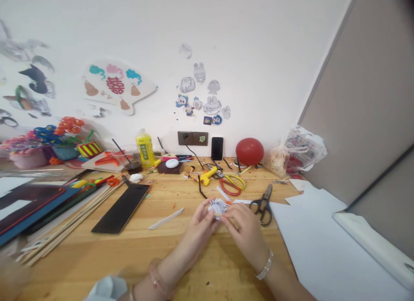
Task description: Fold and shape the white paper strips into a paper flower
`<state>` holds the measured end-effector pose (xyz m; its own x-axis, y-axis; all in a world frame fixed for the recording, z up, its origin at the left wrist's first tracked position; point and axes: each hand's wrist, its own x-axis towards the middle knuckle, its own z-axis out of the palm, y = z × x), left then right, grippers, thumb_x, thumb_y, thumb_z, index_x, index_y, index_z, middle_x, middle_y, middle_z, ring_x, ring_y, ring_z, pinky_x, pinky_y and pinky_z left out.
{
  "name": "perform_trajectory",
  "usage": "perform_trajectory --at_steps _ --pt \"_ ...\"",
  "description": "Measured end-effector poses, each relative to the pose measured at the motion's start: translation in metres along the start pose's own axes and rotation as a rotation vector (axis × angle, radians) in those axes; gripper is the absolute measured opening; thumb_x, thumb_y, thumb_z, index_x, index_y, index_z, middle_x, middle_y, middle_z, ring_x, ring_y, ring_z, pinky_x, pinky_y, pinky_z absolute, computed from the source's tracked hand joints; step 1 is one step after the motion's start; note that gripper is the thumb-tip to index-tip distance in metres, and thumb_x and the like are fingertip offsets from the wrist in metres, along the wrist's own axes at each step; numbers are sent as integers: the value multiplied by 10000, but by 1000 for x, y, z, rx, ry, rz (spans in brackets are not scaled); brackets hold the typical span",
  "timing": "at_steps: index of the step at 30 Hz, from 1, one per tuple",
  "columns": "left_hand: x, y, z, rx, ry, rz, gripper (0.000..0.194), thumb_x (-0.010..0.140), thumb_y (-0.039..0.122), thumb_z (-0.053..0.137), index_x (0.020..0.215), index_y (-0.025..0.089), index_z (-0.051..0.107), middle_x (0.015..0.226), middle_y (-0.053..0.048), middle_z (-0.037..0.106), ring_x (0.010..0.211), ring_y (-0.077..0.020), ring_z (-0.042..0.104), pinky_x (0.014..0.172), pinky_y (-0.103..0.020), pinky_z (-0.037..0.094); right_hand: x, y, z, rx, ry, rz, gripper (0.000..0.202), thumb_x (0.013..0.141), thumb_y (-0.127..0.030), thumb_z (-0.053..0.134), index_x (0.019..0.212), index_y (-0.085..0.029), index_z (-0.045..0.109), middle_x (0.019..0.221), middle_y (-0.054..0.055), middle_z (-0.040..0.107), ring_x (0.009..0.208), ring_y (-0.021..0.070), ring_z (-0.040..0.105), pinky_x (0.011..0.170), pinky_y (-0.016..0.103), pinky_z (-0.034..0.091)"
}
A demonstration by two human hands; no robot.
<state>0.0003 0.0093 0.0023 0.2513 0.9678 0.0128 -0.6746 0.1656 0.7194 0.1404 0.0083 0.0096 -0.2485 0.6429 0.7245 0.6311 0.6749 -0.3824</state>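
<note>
A small bunch of folded or cut white paper (217, 206) sits between my two hands, just above the wooden table. My left hand (202, 221) grips it from the left, fingers curled around its side. From the right, my right hand (241, 223) pinches its edge with thumb and fingers. A bit of orange shows at the bunch's upper right; what it is I cannot make out. Black-handled scissors (263, 206) lie right of my right hand. A narrow white paper strip (166, 218) rests on the table left of my left hand.
White paper sheets (323, 232) cover the right side. A yellow glue gun (207, 175) and red-and-yellow-handled scissors (233, 184) lie beyond my hands. A black tablet (122, 208) and wooden sticks (76, 219) are at left. Behind stand a yellow bottle (145, 149) and a red balloon (249, 151).
</note>
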Motion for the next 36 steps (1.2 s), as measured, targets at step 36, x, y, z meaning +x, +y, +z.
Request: perform_trajectory --at_steps 36 --pt "-2 5 1 -49 -16 -2 339 800 217 599 1128 238 516 1037 -63 655 949 -176 600 902 -367 433 1 4 -6 30 96 44 190 907 -315 449 893 -198 598 756 36 625 706 177 578 612 285 462"
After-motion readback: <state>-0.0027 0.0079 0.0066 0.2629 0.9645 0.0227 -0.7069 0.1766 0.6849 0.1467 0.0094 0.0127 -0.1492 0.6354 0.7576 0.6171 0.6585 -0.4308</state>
